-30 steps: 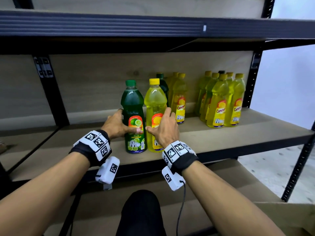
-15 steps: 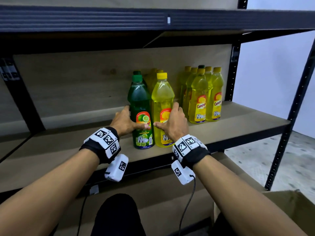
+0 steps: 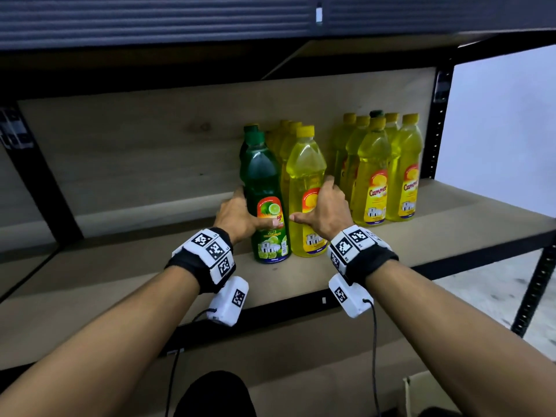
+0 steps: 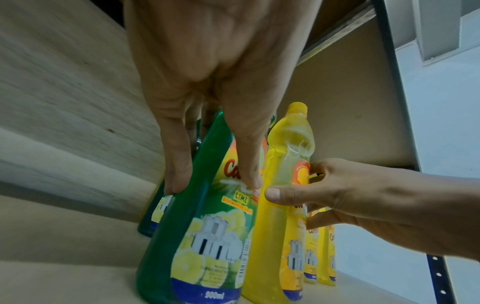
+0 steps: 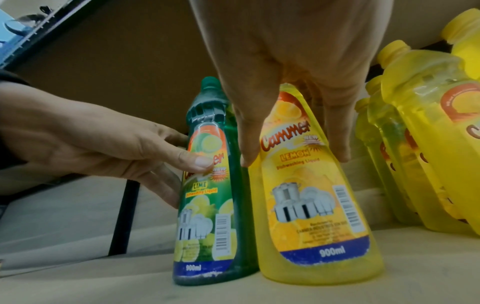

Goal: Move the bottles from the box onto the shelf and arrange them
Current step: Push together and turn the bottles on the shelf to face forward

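Note:
A green lime bottle [image 3: 264,188] and a yellow lemon bottle [image 3: 305,182] stand side by side on the wooden shelf [image 3: 150,281]. My left hand [image 3: 237,215] grips the green bottle [image 4: 187,236] around its middle, thumb on the label. My right hand [image 3: 325,210] grips the yellow bottle [image 5: 317,205] the same way. Both bottles stand upright with their bases on the shelf, touching each other [image 5: 249,226]. More yellow bottles and a green one stand right behind them.
A cluster of several yellow bottles [image 3: 382,167] stands to the right, close to my right hand. A black upright post [image 3: 436,121] marks the shelf's right end. The upper shelf beam [image 3: 210,19] hangs overhead. A cardboard box corner [image 3: 427,392] shows at lower right.
Both hands have slid the green and yellow bottles to the right and further back on the shelf, up against the bottles behind them and closer to the yellow cluster.

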